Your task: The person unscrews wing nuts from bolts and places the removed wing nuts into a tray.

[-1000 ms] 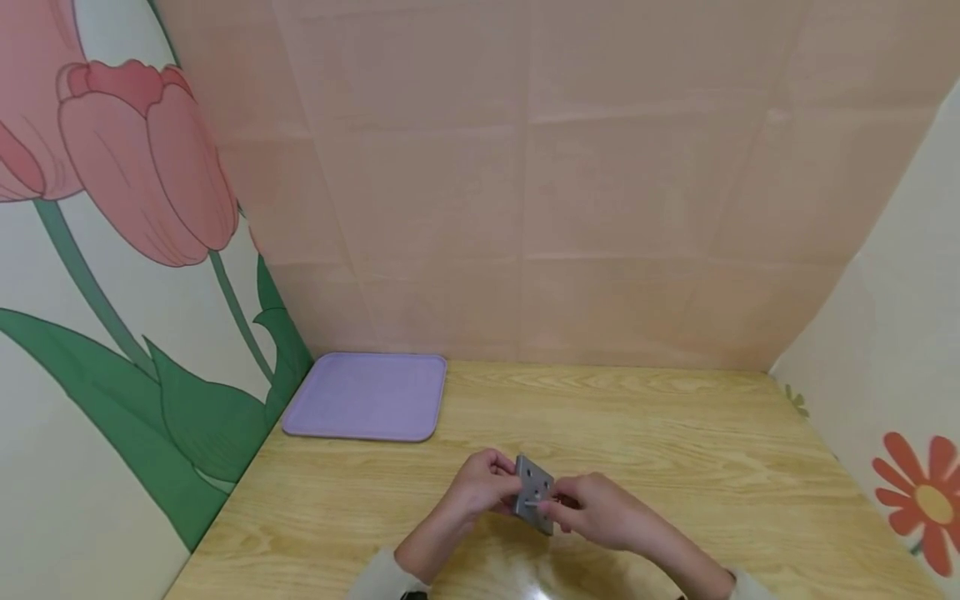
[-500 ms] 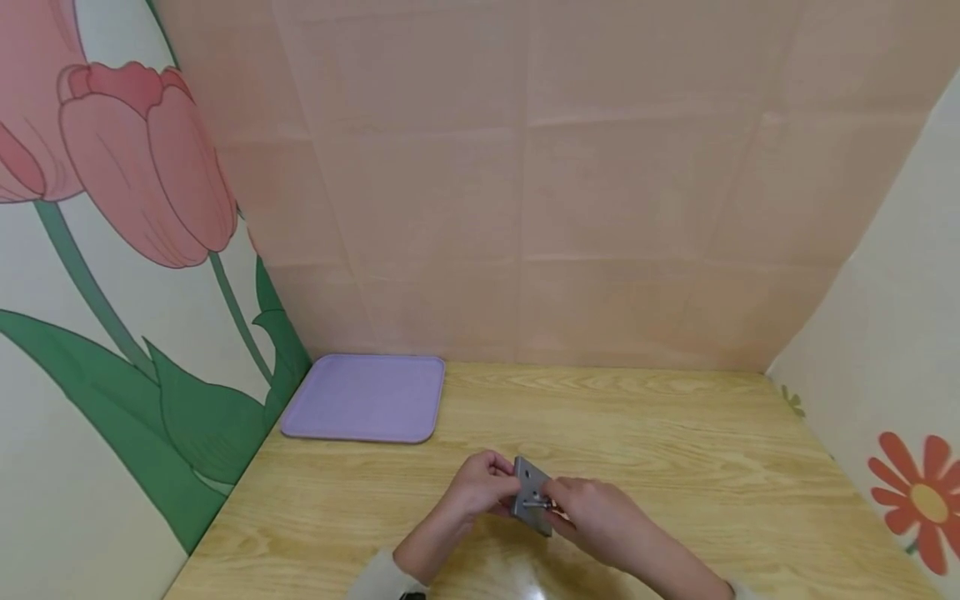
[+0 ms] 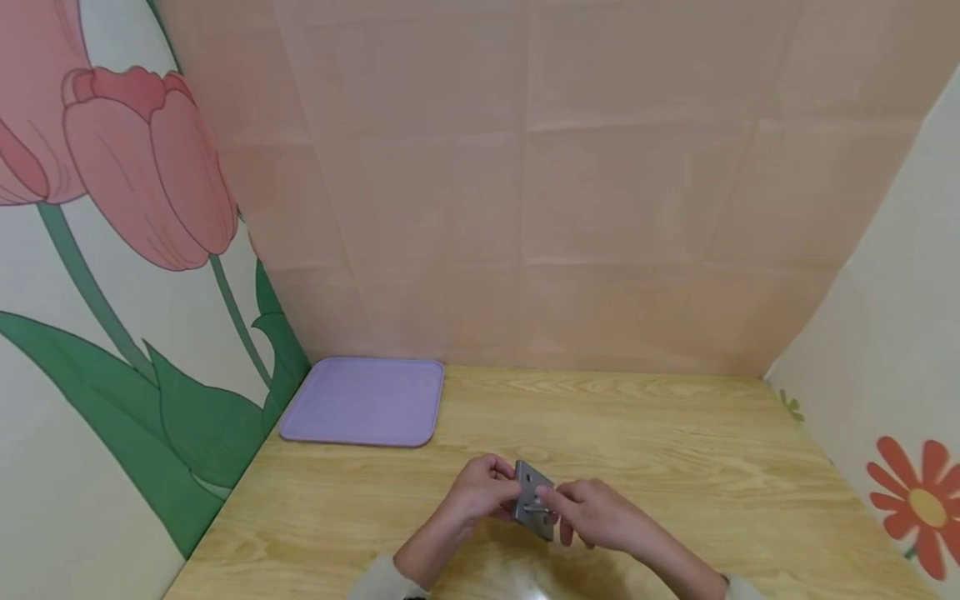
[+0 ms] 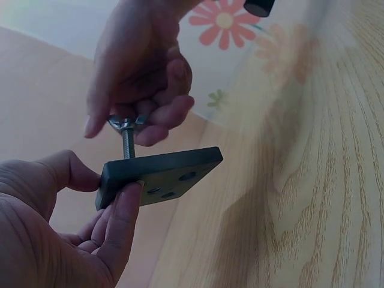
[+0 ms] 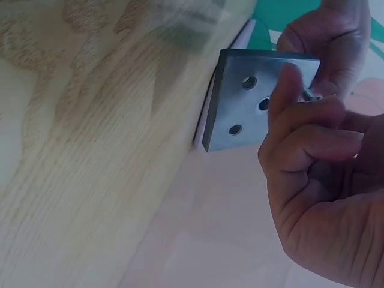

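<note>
My left hand (image 3: 483,490) pinches one edge of a grey metal plate (image 3: 529,477) with several round holes, holding it tilted above the table. In the left wrist view, thumb and fingers grip the near end of the plate (image 4: 162,167). A wing bolt (image 4: 128,144) stands up from the plate, its threaded shank showing between plate and winged head. Around that head are the curled fingers of my right hand (image 4: 141,72). The right wrist view shows the right hand (image 5: 324,174) in front of the plate (image 5: 231,108), its fingers hiding most of the bolt.
A purple tray (image 3: 363,400) lies at the back left of the wooden table (image 3: 637,433). A pink sheet (image 3: 517,208) hangs behind, and flower-painted walls stand on both sides. In the left wrist view a dark cylinder (image 4: 259,6) shows at the top edge.
The right hand's fingers have shifted about the bolt's head, covering it, drawing back, then lying on it again. The left hand and plate have stayed nearly in place.
</note>
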